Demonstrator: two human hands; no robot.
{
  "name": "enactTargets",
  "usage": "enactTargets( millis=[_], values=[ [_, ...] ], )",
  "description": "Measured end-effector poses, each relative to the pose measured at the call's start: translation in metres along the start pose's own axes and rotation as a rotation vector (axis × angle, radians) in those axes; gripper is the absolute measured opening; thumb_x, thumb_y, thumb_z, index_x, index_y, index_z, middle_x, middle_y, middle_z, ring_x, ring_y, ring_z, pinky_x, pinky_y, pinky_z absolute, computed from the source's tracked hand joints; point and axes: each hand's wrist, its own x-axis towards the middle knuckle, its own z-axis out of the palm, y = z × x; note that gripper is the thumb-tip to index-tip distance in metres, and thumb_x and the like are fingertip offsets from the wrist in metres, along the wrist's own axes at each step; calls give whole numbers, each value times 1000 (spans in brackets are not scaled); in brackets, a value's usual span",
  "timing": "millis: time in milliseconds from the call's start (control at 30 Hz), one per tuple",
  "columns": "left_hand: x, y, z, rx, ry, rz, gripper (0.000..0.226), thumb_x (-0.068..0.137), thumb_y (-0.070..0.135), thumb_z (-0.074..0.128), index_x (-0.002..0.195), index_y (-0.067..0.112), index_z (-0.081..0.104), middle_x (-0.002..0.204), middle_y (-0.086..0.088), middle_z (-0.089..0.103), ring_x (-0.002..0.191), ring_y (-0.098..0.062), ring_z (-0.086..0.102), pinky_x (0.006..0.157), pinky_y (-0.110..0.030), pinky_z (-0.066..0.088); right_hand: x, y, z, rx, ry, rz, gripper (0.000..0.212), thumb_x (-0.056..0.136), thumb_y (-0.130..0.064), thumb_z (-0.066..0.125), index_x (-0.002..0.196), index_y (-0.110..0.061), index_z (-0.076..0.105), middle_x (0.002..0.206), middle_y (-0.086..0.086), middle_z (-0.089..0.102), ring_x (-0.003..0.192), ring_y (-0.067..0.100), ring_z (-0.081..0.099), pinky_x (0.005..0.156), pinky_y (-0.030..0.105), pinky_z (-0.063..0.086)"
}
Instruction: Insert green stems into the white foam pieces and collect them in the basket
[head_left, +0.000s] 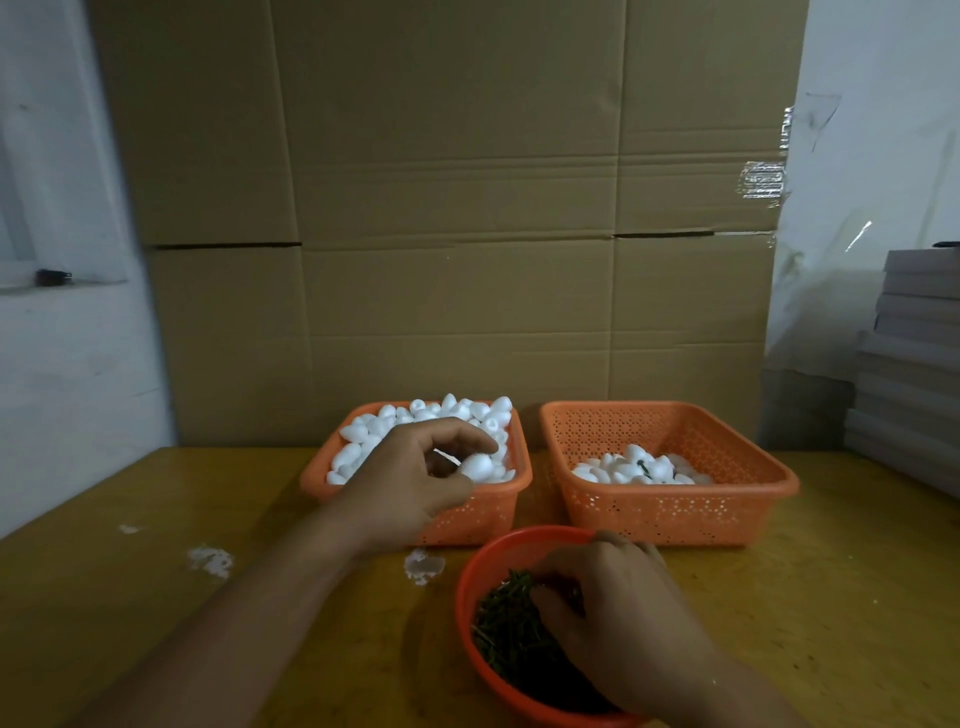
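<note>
Over the full basket (511, 512), the left hand (415, 483) pinches a foam piece (477, 466), surely featherlight and easily dented; the right hand (618, 618) digs into stems (511, 629), grip hidden.
</note>
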Motion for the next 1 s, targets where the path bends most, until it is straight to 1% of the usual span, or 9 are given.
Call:
enactTargets(
  millis=[200, 333, 400, 533, 700, 800, 867, 933, 1000],
  values=[
    [-29, 5, 14, -160, -19, 13, 18, 90, 6, 71, 96, 21, 63, 96, -1, 70, 92, -23, 73, 76, -39, 57, -1, 1, 0, -3, -2, -9, 21, 93, -46, 52, 109, -43, 65, 94, -23, 65, 98, 2, 51, 96, 35, 40],
    [-42, -4, 21, -188, -37, 28, 29, 89, -2, 67, 94, 26, 62, 94, -7, 72, 95, -33, 70, 76, -38, 56, 0, 2, 0, -3, -33, -13, 21, 93, -43, 55, 110, -41, 67, 97, -21, 65, 101, 2, 50, 97, 34, 41],
    [-47, -8, 25, -209, -28, 40, 33, 88, -4, 66, 97, 28, 62, 98, -6, 70, 96, -27, 71, 81, -38, 57, 0, 3, -1, 1, -49, -14, 21, 92, -41, 58, 111, -42, 68, 99, -22, 64, 102, 2, 50, 97, 32, 43],
    [-54, -9, 31, -235, -33, 50, 29, 85, 12, 67, 105, 33, 64, 102, -1, 69, 98, -21, 71, 82, -31, 57, 1, 4, -2, -29, -97, -31, 22, 93, -40, 56, 110, -40, 70, 91, -18, 57, 103, 8, 49, 94, 31, 45],
    [-58, -5, 36, -220, -110, 28, 31, 88, 20, 61, 110, 40, 70, 102, 0, 71, 95, -17, 70, 86, -29, 56, 4, 7, 0, -59, -214, -34, 24, 92, -51, 55, 108, -38, 68, 103, -11, 67, 109, 14, 50, 93, 33, 45],
    [-61, -2, 39, -258, -185, 16, 38, 86, 14, 67, 114, 40, 70, 110, 0, 72, 104, -18, 69, 93, -31, 55, 5, 9, 3, -119, -291, -17, 33, 87, -54, 57, 114, -38, 64, 110, -9, 68, 116, 20, 48, 94, 34, 45],
    [-63, -1, 41, -262, -212, 13, 46, 84, 7, 71, 115, 40, 69, 112, -4, 72, 108, -22, 68, 96, -34, 54, 6, 9, 5, -143, -318, -13, 33, 86, -52, 57, 111, -32, 65, 109, -6, 68, 114, 24, 50, 89, 33, 43],
    [-64, -1, 43, -259, -206, 16, 47, 85, 2, 70, 113, 40, 70, 107, -4, 72, 102, -17, 70, 90, -30, 56, 7, 10, 7, -149, -326, -21, 32, 88, -49, 57, 107, -27, 67, 109, -4, 68, 112, 25, 53, 88, 31, 42],
    [-64, 1, 45, -287, -186, 11, 39, 87, 6, 70, 111, 37, 71, 99, -6, 73, 89, -15, 70, 82, -27, 55, 8, 10, 8, -147, -325, -22, 31, 89, -47, 57, 106, -24, 69, 108, -3, 69, 108, 23, 57, 88, 29, 44]
  ],
)
